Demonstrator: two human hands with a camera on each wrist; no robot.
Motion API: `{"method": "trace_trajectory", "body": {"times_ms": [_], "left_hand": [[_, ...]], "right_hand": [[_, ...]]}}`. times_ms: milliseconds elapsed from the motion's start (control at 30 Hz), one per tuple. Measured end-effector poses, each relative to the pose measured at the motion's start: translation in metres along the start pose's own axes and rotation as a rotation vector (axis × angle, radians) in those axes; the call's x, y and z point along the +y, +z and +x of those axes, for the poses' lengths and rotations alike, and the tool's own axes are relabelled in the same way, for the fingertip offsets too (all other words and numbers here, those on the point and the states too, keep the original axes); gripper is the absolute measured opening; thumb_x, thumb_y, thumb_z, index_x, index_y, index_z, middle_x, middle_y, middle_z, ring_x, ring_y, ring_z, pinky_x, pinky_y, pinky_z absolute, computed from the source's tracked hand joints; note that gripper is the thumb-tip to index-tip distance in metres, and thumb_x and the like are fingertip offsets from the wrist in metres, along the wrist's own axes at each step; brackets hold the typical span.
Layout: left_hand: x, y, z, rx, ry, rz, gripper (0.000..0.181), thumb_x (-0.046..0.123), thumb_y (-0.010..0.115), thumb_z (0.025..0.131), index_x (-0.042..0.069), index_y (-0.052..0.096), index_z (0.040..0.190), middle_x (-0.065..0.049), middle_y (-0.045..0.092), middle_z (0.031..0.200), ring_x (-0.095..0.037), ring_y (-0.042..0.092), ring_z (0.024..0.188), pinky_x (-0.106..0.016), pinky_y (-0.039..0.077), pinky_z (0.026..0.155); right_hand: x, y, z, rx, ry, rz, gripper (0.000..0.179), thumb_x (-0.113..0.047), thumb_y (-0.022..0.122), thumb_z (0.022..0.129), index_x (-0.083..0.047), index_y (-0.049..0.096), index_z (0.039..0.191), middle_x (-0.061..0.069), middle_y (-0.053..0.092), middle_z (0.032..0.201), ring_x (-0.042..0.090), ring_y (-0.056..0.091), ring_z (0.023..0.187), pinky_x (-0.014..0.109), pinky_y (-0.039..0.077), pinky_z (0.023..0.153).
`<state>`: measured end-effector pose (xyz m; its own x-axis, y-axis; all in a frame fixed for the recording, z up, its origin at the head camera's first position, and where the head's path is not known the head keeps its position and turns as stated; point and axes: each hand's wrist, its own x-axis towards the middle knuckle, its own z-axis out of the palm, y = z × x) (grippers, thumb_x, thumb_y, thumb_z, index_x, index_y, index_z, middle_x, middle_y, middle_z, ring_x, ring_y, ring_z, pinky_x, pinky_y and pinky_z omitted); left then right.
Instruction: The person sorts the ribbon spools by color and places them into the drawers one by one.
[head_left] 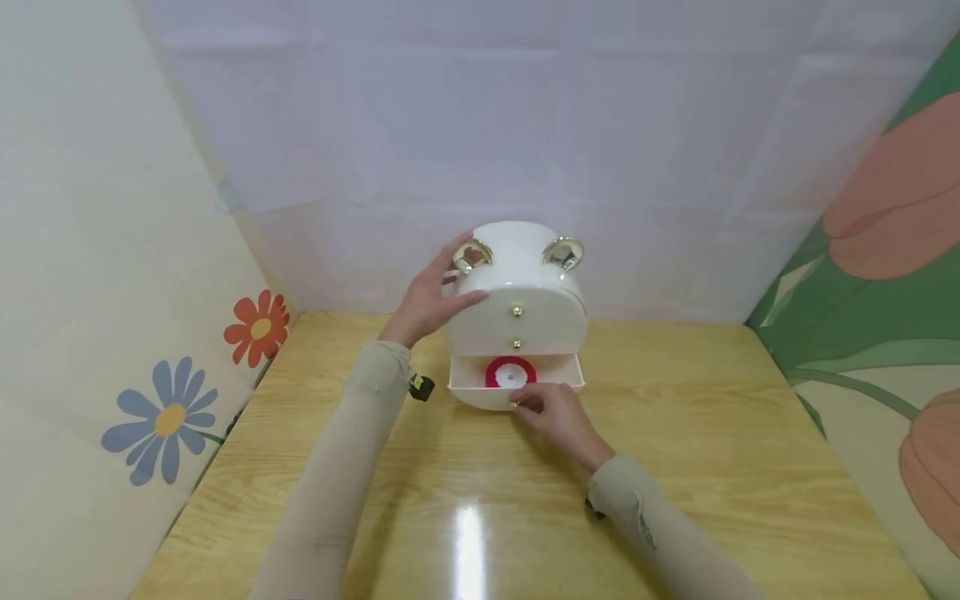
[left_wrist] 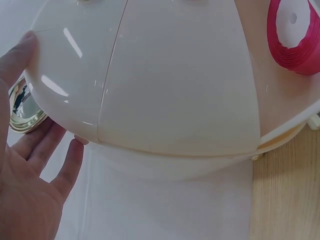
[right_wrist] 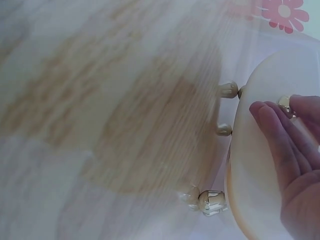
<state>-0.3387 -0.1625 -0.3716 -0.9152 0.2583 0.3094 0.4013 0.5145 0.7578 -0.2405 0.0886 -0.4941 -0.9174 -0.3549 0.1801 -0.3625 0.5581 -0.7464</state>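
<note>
A white rounded drawer box (head_left: 517, 267) with gold ear-shaped loops stands on the table. Its bottom drawer (head_left: 465, 398) is pulled out, and a roll of red ribbon (head_left: 492, 372) with a white core lies inside. My left hand (head_left: 431, 304) rests spread against the box's left side, the thumb on its front edge; in the left wrist view the fingers (left_wrist: 67, 172) are nearly straight by the gold ear (left_wrist: 27, 107). Low at the front, my right hand (head_left: 558, 417) pinches the bottom drawer's gold knob (right_wrist: 286, 106) between thumb and fingers.
The box stands on a wooden table (head_left: 675, 433) near its back edge, close to a white cloth backdrop (head_left: 450, 125). Flower-printed panels (head_left: 75, 250) flank both sides. Two gold knobs (head_left: 517, 312) sit on the box front above the drawer.
</note>
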Motion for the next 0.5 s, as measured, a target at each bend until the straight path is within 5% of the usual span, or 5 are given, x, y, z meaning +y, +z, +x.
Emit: {"method": "trace_trajectory", "body": {"times_ms": [500], "left_hand": [[-0.0004, 0.0011, 0.0002, 0.002, -0.007, -0.022, 0.094, 0.057, 0.081, 0.084, 0.066, 0.019, 0.154, 0.000, 0.034, 0.168, -0.038, 0.055, 0.136, -0.063, 0.049, 0.108]], "right_hand": [[-0.0035, -0.0034, 0.0073, -0.019, 0.091, -0.003, 0.014, -0.010, 0.080, 0.090, -0.018, 0.081, 0.102, -0.003, 0.079, 0.100, 0.012, 0.073, 0.090, 0.035, 0.063, 0.087]]}}
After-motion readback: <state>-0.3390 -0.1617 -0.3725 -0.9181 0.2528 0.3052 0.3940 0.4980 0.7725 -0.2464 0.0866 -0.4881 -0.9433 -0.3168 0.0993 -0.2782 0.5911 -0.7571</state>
